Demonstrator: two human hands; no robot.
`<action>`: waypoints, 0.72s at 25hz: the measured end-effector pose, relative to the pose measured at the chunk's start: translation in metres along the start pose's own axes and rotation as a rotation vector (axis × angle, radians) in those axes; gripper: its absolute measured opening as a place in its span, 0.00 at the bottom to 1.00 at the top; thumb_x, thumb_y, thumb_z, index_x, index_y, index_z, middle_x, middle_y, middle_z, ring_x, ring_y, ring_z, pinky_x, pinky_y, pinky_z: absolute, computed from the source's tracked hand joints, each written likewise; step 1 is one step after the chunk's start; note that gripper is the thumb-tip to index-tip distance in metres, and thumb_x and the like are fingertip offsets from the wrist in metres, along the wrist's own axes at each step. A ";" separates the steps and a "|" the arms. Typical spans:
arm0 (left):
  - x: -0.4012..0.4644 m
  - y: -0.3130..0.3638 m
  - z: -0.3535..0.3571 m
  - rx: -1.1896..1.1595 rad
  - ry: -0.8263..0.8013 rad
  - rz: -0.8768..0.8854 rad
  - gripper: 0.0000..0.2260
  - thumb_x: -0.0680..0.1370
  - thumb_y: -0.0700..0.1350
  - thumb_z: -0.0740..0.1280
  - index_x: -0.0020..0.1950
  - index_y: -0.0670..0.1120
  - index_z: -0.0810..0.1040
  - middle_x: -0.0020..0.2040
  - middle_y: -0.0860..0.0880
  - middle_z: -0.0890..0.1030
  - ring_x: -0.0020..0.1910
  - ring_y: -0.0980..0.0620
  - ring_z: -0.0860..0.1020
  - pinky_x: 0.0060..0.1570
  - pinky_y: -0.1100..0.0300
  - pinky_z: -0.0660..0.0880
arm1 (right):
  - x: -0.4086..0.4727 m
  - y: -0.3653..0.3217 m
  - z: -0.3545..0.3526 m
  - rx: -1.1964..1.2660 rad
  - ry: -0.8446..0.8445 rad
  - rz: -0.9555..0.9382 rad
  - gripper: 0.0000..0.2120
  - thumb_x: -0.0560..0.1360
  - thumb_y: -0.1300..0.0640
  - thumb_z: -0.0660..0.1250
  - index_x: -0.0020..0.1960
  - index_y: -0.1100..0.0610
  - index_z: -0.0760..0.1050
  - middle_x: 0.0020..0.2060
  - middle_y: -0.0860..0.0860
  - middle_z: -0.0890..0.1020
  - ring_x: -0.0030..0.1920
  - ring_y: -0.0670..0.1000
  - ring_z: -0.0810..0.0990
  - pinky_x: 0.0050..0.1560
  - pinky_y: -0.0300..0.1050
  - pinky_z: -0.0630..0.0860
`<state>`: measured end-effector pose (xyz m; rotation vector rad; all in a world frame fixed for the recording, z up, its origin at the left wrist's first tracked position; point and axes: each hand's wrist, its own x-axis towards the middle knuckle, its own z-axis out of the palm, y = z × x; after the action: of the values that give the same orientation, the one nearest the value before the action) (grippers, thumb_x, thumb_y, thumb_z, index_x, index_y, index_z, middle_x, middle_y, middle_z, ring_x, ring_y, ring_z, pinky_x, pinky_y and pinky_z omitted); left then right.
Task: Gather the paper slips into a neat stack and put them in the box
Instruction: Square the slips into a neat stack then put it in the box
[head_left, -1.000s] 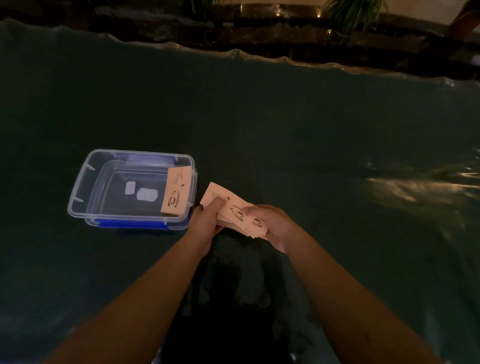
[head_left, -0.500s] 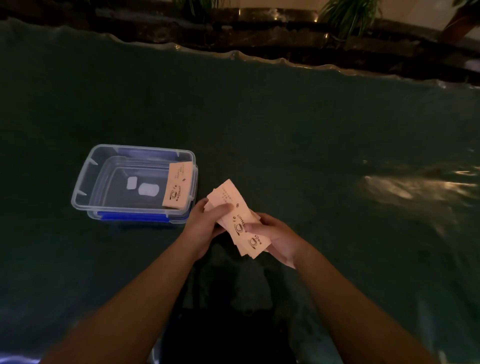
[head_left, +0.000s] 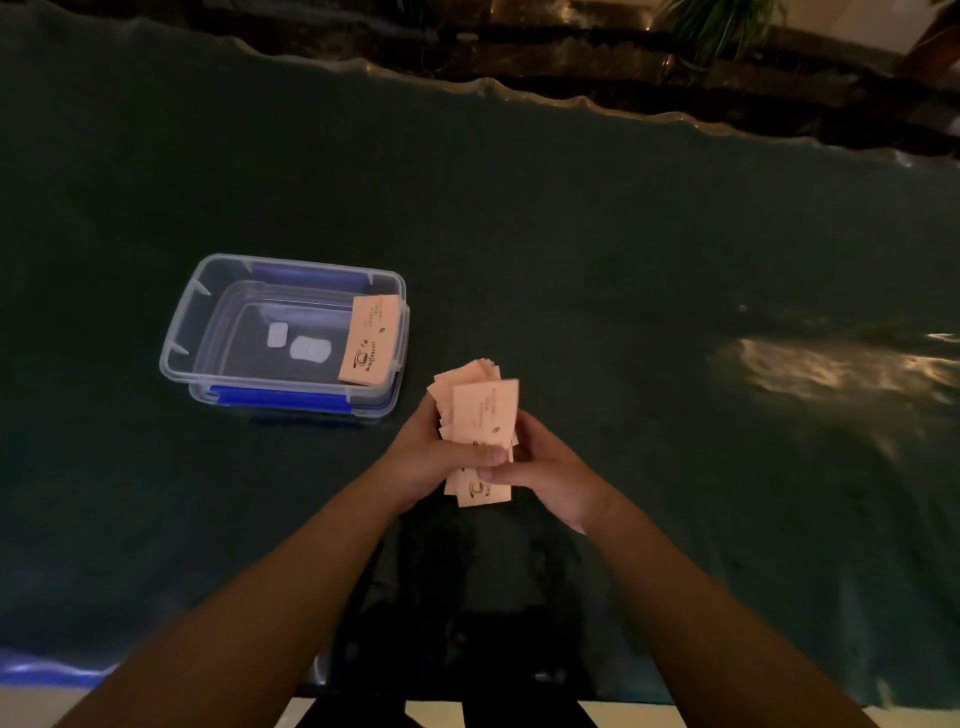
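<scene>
Clear box sits left on the dark green cloth, lid off, blue clips on its long sides. One slip already leans inside against its right wall, upper end propped on the rim (two pale patches on the box floor, can't tell what they are).

Just right of the box and nearer the person, the left hand is closed around the left side of the slips, thumb across the front. The bundle is held upright above the cloth, clear of the box. The right hand clasps the same bundle from the right, fingers behind, thumb on the front card.

Slips look pale pink, rectangular, a small dark logo and lines of print on each, too blurred to read. Edges are fanned at the top left, so not square yet.

Handling guess: very light, thin, bendy, slick against each other, likely to slide apart if the pinch loosens. Best taken by the long edges with both hands, then tapped on a short end to even them.
</scene>
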<state>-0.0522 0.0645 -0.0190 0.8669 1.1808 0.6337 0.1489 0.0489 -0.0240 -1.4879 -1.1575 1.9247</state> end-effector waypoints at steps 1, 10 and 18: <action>-0.001 -0.002 -0.003 0.091 -0.013 0.030 0.45 0.56 0.49 0.86 0.70 0.61 0.72 0.62 0.57 0.84 0.64 0.57 0.81 0.60 0.51 0.80 | 0.000 0.000 0.001 -0.036 0.006 -0.017 0.37 0.71 0.68 0.79 0.75 0.50 0.70 0.70 0.53 0.81 0.70 0.52 0.80 0.66 0.50 0.80; 0.008 -0.022 -0.025 0.401 -0.071 0.249 0.46 0.62 0.48 0.87 0.75 0.58 0.68 0.65 0.64 0.80 0.65 0.63 0.80 0.65 0.60 0.75 | -0.001 0.001 0.028 -0.272 0.073 -0.231 0.49 0.70 0.76 0.72 0.84 0.49 0.59 0.71 0.50 0.79 0.70 0.43 0.79 0.65 0.40 0.77; 0.011 -0.042 -0.026 0.449 -0.109 0.297 0.62 0.63 0.52 0.87 0.82 0.66 0.46 0.73 0.63 0.73 0.73 0.64 0.73 0.65 0.77 0.69 | -0.002 -0.003 0.064 -0.085 0.292 -0.295 0.44 0.74 0.41 0.74 0.84 0.51 0.60 0.75 0.48 0.75 0.71 0.40 0.78 0.72 0.45 0.77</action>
<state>-0.0742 0.0572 -0.0637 1.4585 1.1214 0.5577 0.0889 0.0271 -0.0162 -1.4856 -1.2533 1.4279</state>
